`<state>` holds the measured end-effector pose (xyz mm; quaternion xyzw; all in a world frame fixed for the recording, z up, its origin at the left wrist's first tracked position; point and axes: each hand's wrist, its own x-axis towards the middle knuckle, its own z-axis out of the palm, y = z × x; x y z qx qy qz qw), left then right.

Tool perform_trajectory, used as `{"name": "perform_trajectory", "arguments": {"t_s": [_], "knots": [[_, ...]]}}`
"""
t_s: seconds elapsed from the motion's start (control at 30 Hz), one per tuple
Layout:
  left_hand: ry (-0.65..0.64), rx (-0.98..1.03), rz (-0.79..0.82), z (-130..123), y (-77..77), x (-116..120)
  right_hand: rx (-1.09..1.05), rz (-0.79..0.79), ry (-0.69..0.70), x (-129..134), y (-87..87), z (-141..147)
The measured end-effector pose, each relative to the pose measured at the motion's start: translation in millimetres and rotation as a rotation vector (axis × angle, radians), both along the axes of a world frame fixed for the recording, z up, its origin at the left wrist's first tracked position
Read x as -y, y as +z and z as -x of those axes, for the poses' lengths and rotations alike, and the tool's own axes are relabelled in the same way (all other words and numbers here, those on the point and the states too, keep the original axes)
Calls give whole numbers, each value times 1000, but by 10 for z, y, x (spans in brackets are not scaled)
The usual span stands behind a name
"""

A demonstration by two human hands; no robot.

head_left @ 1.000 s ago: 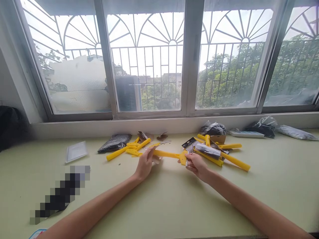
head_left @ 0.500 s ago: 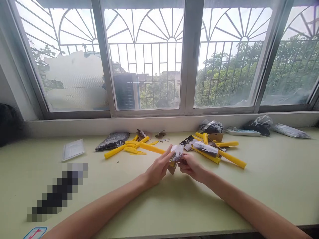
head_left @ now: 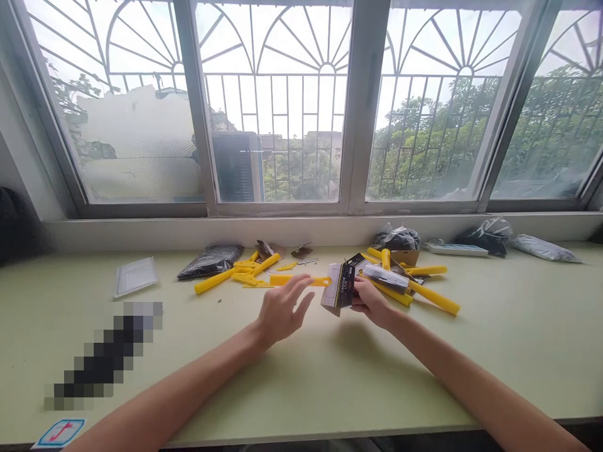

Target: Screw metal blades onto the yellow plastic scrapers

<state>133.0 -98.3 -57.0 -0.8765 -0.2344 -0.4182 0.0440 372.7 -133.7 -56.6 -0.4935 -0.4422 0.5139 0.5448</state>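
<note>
My right hand (head_left: 370, 301) pinches the right edge of a folded packaging card (head_left: 340, 285), printed black and white with bare brown cardboard underneath. From the card's left side a yellow handle (head_left: 320, 281) sticks out; whether it is fixed inside the card or lies behind it, I cannot tell. My left hand (head_left: 285, 311) is open, fingers apart, just in front of that handle and clear of the card. Several yellow-handled tools (head_left: 436, 298) lie right of my right hand, one with a printed wrap (head_left: 386, 279) over its end. More yellow tool parts (head_left: 247, 273) lie behind my left hand.
A black plastic-wrapped packet (head_left: 210, 262) and a clear flat case (head_left: 136, 277) lie to the left. Along the window wall sit a bagged black bundle (head_left: 398, 236), a white flat object (head_left: 455, 249) and a pale packet (head_left: 546, 248). A marked label (head_left: 61, 433) is near the front-left edge.
My left hand has let go of the card and drawn back left, its fingers spreading. The card has turned in my right hand, so its black printed face now shows.
</note>
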Motion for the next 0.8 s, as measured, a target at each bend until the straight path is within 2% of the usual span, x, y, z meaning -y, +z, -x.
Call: {"name": "perform_trajectory", "arguments": {"t_s": [0.07,0.13,0.2,0.3,0.4,0.47,0.6,0.67,0.73,0.8], "knots": [[128,-91,-154,60,58,-36,5,26,18,23,-4,-4],[213,-144,-167,59,74,-52,7,52,53,55,-18,34],[216,-207,-62,13,36,-35,24,77,108,92,-29,97],[138,-287,148,-68,-69,24,55,123,201,142,-19,178],[90,-300,235,-103,-126,65,201,154,228,152,14,186],[97,-322,255,-106,-122,69,341,130,153,134,36,155],[139,-350,257,-106,-99,51,561,-40,-103,108,66,76],[153,-329,252,-108,-107,45,527,8,-107,128,85,62],[150,-300,245,-109,-125,43,401,106,-35,161,103,73],[138,-276,233,-109,-141,44,292,128,34,191,112,96]]}}
